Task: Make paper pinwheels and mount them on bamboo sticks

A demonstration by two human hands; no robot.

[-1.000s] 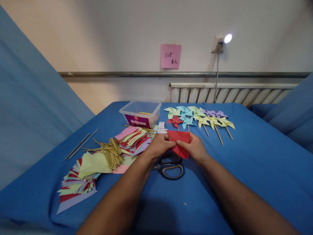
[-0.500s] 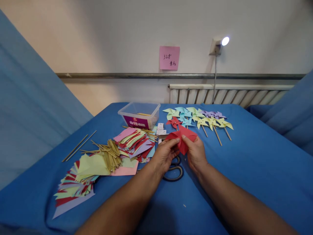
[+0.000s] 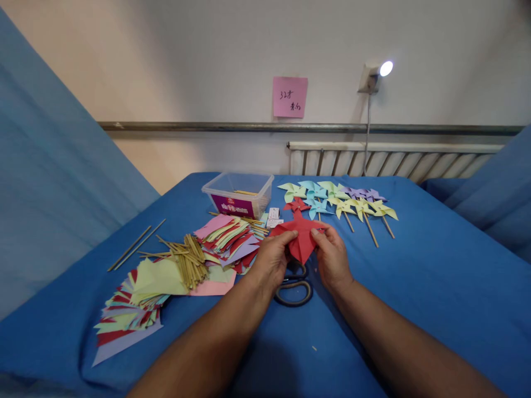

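Note:
A red sheet of paper [image 3: 302,237], creased and cut in from its corners, is held up between my two hands over the middle of the table. My left hand [image 3: 274,251] pinches its left side, thumb on top and fingers underneath. On the right side my right hand [image 3: 333,255] grips it the same way, thumb pressed on the paper. Below the paper lies a pair of scissors [image 3: 293,293] with dark handles; its blades are hidden. Just beyond the sheet sits a finished red pinwheel [image 3: 297,205].
Several pastel pinwheels on sticks [image 3: 342,207] lie at the back right. Left of my hands are a stack of coloured paper [image 3: 228,240], a bundle of thin sticks [image 3: 189,261] and a fanned paper pile [image 3: 128,318]. A clear plastic box [image 3: 263,198] stands behind on the blue cloth [image 3: 415,287].
The red paper has turned and spread flatter between my hands. My left hand has shifted slightly left, and both thumbs now press nearer the paper's middle. The view has moved a little.

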